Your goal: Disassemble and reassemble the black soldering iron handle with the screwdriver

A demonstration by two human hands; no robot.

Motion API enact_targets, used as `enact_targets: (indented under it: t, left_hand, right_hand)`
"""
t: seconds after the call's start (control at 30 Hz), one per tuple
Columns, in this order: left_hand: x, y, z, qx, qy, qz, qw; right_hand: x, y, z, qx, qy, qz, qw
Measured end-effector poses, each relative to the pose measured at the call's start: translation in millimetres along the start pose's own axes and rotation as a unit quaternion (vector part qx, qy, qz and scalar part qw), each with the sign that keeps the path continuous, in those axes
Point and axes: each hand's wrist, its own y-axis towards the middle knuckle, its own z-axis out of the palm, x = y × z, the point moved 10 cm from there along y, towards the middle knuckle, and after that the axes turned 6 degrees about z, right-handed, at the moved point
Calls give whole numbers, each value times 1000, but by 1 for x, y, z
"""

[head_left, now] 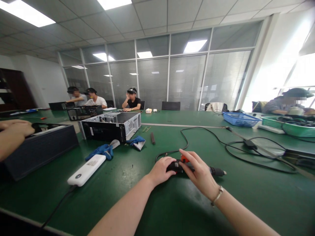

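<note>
A black electric screwdriver (217, 171) with a corded rear end lies across the green table in front of me, its tip pointing right. My left hand (161, 170) is wrapped over its rear part. Over its middle is my right hand (200, 168), thumb and fingers on either side of an orange part (184, 159). My right palm hides much of the tool's body. From the rear end a black cable (187, 141) runs back and then right across the table.
An opened computer case (108, 127) stands behind blue gloves (100, 151) and a white power bank (86, 170). At left, another person's hand (17, 128) rests at a dark case (44, 147). Blue (241, 119) and green baskets (299, 130) stand right. Several people sit around the table.
</note>
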Motion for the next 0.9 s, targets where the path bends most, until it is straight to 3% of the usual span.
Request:
enact_targets:
  t: [0.33, 0.47, 0.6, 0.73, 0.9]
  left_hand:
    - [1, 0, 1, -3, 7, 6, 1000]
    - [-3, 1, -2, -9, 8, 12, 1000]
    - [-8, 1, -2, -15, 8, 22, 1000]
    - [-10, 1, -3, -18, 8, 28, 999]
    - [-11, 1, -4, -18, 12, 29, 999]
  right_hand:
    - [2, -2, 0, 14, 52, 7, 999]
    - [-4, -4, -20, -80, 91, 7, 993]
    - [-20, -5, -37, -160, 135, 57, 976]
    - [-25, -4, -34, -150, 146, 74, 975]
    - [-20, -6, -23, -114, 105, 38, 987]
